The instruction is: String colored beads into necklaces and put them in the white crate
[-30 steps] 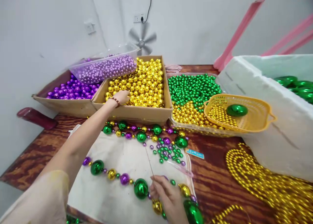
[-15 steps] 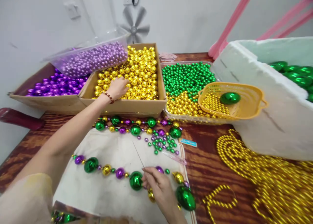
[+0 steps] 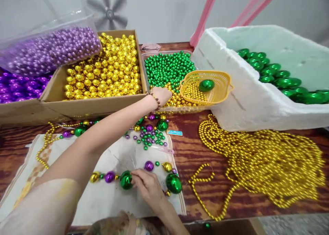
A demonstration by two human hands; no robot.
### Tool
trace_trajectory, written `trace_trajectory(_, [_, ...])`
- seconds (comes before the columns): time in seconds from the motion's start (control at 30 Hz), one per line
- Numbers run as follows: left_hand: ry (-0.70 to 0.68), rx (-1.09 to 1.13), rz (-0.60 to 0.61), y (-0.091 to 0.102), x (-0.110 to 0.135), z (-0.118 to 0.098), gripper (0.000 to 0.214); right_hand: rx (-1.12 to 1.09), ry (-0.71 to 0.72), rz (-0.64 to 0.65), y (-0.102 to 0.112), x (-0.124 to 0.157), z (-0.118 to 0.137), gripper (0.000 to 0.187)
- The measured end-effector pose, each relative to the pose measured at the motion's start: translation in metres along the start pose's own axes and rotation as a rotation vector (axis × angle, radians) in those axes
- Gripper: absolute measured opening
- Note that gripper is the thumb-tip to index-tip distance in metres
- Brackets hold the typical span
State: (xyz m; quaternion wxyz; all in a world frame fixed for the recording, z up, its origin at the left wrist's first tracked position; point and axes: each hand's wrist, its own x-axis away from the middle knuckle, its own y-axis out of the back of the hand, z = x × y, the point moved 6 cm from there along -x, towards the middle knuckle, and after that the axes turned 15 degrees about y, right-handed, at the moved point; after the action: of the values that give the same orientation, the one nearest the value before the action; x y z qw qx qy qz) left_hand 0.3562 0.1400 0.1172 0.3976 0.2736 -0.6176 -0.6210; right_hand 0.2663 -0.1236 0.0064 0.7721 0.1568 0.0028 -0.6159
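My left hand [image 3: 161, 95] reaches across to the clear tray [image 3: 143, 62] of small green and gold beads, with its fingers curled down onto the small gold beads. What they hold is hidden. A bead bracelet is on that wrist. My right hand [image 3: 147, 186] rests on the white cloth [image 3: 108, 202] and pinches the bead strand [image 3: 110, 177] right beside a large green bead [image 3: 125, 180]. The strand carries purple, gold and green beads. Loose small beads [image 3: 150, 137] lie on the cloth further back.
A cardboard box [image 3: 97, 105] of large gold beads and a tilted clear bin of purple beads [image 3: 51, 50] stand at the back left. A yellow basket [image 3: 221, 91] leans on a white foam box [image 3: 244, 106] of green beads. Gold bead chains [image 3: 269, 159] are piled on the right.
My left hand left the box of large gold beads and moved right to the tray of small gold beads. The view swung right and down. My right hand stayed on the strand.
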Motion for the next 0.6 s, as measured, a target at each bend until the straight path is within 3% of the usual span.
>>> trace_trajectory(0.1, [0.029, -0.003, 0.112, -0.013, -0.015, -0.004, 0.041, -0.002, 0.025, -0.002, 0.002, -0.001, 0.003, 0.026])
trace_trajectory(0.37, [0.023, 0.022, 0.131, -0.024, -0.015, -0.005, 0.043, -0.021, 0.016, -0.029, 0.009, 0.0, 0.008, 0.029])
trace_trajectory(0.5, [0.005, 0.062, 0.084, -0.006, -0.009, -0.006, 0.044, -0.063, 0.0, -0.096, 0.011, 0.006, 0.004, 0.028])
trace_trajectory(0.6, [-0.029, 0.286, -0.037, 0.027, 0.009, 0.007, 0.037, -0.112, -0.023, -0.2, 0.015, 0.011, -0.003, 0.027])
